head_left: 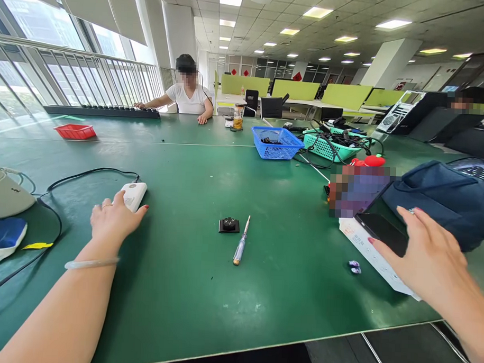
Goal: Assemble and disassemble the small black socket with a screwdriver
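Observation:
My left hand (pixel 117 218) reaches over the table at left, its index finger touching the near side of a white box-shaped device (pixel 134 194) with a black cable at its far end. The thumb is spread away from the other fingers. My right hand (pixel 433 257) hovers, fingers apart, by a black phone (pixel 383 232) lying on a long white box (pixel 376 257). Between the hands lie a small black part (pixel 229 225) and a screwdriver (pixel 242 242) with a clear handle. A small purple-and-white item (pixel 354 267) lies beside the white box.
A blue basket (pixel 277 143) and a green basket (pixel 330 147) with cables stand farther back. The red tray (pixel 75 131) is at far left, a dark blue bag (pixel 443 196) at right. Across the green table (pixel 182 306) sits a person (pixel 188 95); another is partly visible at far right.

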A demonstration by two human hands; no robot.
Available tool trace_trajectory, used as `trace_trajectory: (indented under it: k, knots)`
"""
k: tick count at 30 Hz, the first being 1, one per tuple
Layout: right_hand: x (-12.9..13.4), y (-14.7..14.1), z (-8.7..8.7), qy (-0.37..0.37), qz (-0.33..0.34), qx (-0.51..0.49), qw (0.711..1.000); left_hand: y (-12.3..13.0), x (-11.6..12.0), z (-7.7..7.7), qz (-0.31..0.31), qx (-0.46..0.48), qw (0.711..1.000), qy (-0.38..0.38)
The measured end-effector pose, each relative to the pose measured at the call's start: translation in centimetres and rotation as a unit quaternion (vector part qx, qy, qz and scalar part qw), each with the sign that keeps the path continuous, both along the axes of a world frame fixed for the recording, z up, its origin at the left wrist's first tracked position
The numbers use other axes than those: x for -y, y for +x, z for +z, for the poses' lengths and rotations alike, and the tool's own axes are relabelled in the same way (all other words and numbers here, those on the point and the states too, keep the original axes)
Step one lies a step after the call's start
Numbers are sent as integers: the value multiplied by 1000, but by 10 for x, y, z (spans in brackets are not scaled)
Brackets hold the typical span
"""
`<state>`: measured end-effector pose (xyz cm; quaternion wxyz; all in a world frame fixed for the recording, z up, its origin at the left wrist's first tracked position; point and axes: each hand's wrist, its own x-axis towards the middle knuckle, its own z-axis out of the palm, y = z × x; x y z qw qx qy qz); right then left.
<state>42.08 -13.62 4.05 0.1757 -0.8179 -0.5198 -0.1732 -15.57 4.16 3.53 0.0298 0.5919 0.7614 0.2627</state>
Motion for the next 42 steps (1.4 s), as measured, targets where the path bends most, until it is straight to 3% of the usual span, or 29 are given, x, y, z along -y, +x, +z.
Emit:
trace_trajectory:
  k: [3, 5, 9, 11, 14, 16, 18, 19, 20, 23, 24, 26, 28, 33, 35, 40, 42]
  knots:
    - [-7, -63, 8, 55, 157, -9, 986, -8, -7, -5, 38, 71, 996, -43]
    - [-16, -108, 11, 87, 285, -47, 953, -7, -10, -3, 43, 102, 993, -41]
    - [-40, -209, 14, 69, 532, -153, 830, -1, -8, 15, 70, 205, 975, -48]
    - [-54, -265, 19, 13, 616, -195, 763, 3, -3, 26, 77, 294, 952, -48]
    - [-76, -347, 32, -152, 653, -253, 698, 9, 6, 40, 56, 427, 902, -39]
    - [-90, -391, 40, -245, 646, -271, 670, 14, 11, 46, 32, 489, 871, -32]
    - [-106, -418, 45, -282, 596, -268, 702, 18, 15, 50, 9, 532, 846, -28]
    - [-115, -425, 44, -281, 558, -287, 726, 19, 15, 50, -2, 549, 836, -27]
    - [-124, -428, 43, -272, 530, -330, 732, 20, 16, 50, -14, 562, 826, -26]
    - [-155, -423, 31, -209, 428, -511, 716, 20, 18, 49, -45, 593, 803, -22]
    - [-165, -419, 28, -170, 393, -584, 690, 20, 18, 48, -51, 604, 795, -23]
    - [-181, -413, 23, -100, 356, -707, 603, 19, 20, 48, -60, 625, 778, -29]
    - [-193, -411, 22, -86, 353, -727, 583, 19, 22, 48, -69, 637, 767, -41]
    - [-218, -418, 25, -51, 359, -735, 573, 19, 28, 52, -118, 635, 758, -93]
    - [-228, -420, 24, -35, 364, -728, 580, 20, 29, 52, -132, 634, 754, -110]
    - [-241, -420, 23, 5, 386, -632, 672, 16, 32, 52, -158, 638, 742, -131]
    - [-244, -420, 23, 18, 398, -616, 680, 12, 33, 53, -164, 639, 740, -133]
